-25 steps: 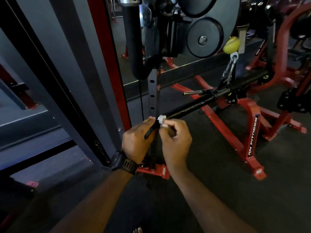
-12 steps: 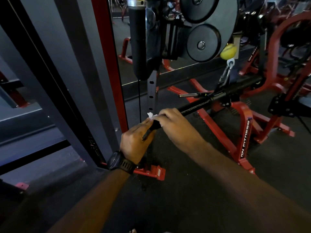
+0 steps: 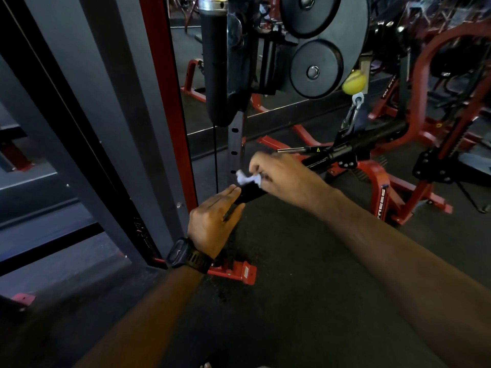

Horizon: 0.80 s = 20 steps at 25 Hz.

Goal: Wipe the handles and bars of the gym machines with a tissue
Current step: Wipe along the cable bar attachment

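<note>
Right now the left hand (image 3: 212, 221) is clamped round the near end of the stiff cable bar (image 3: 318, 161). Just beyond that grip, the right hand (image 3: 287, 179) pinches the tissue (image 3: 245, 178) onto the cable bar. The tissue looks soft, light and likely to tear, so it is best held bunched.

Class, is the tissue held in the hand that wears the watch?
No, the right hand presses the tissue on the bar, while the left hand, wearing the watch, holds the bar's end.

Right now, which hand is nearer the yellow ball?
Right. The right hand pinches the tissue on the bar, below and left of the ball. The left hand holds the bar's near end, farther down and left.
</note>
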Motion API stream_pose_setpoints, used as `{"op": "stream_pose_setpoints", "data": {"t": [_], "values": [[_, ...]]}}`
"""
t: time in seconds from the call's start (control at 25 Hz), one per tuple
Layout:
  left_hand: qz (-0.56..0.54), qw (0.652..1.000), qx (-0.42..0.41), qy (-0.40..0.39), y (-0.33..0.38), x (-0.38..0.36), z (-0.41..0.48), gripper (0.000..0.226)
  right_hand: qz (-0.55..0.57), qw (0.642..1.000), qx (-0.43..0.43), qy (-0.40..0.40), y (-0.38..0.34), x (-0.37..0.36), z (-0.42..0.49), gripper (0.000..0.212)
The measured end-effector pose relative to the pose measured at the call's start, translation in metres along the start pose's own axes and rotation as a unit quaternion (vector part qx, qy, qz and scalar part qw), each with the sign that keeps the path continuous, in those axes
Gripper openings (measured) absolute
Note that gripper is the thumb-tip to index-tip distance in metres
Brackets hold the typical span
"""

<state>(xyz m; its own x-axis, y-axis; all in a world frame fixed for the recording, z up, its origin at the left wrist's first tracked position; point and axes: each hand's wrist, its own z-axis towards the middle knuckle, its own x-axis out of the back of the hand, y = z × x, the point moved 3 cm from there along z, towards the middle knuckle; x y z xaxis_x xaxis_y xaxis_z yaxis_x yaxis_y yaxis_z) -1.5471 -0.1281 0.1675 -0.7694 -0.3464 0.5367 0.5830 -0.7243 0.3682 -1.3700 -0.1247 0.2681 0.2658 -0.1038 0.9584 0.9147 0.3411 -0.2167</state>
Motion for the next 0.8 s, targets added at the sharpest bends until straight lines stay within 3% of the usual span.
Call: {"op": "stream_pose_setpoints", "data": {"t": [0.08, 0.16, 0.28, 0.48, 0.68, 0.8], "values": [[0.0, 1.0, -0.005, 0.0, 0.0, -0.001, 0.0, 0.038, 0.012, 0.999, 0.042, -0.013, -0.006, -0.007, -0.002, 0.017], [0.009, 1.0, -0.011, 0.004, 0.0, 0.0, 0.0, 0.038, 0.014, 0.996, 0.08, -0.037, -0.006, -0.014, -0.004, 0.03], [0.013, 1.0, -0.012, 0.0, -0.001, -0.002, -0.001, 0.038, -0.078, 0.986, 0.128, -0.078, 0.006, -0.013, -0.003, 0.045], [0.012, 1.0, -0.015, 0.003, 0.004, -0.007, -0.007, 0.035, -0.082, 0.988, 0.095, -0.086, 0.024, -0.006, 0.006, 0.024], [0.0, 1.0, -0.018, -0.003, -0.001, -0.009, -0.004, 0.035, 0.018, 0.992, 0.096, -0.083, 0.016, -0.009, 0.007, 0.017], [0.005, 1.0, -0.023, 0.001, -0.002, -0.011, 0.001, 0.036, -0.014, 0.993, 0.081, -0.082, 0.037, 0.0, 0.013, 0.016]]}}
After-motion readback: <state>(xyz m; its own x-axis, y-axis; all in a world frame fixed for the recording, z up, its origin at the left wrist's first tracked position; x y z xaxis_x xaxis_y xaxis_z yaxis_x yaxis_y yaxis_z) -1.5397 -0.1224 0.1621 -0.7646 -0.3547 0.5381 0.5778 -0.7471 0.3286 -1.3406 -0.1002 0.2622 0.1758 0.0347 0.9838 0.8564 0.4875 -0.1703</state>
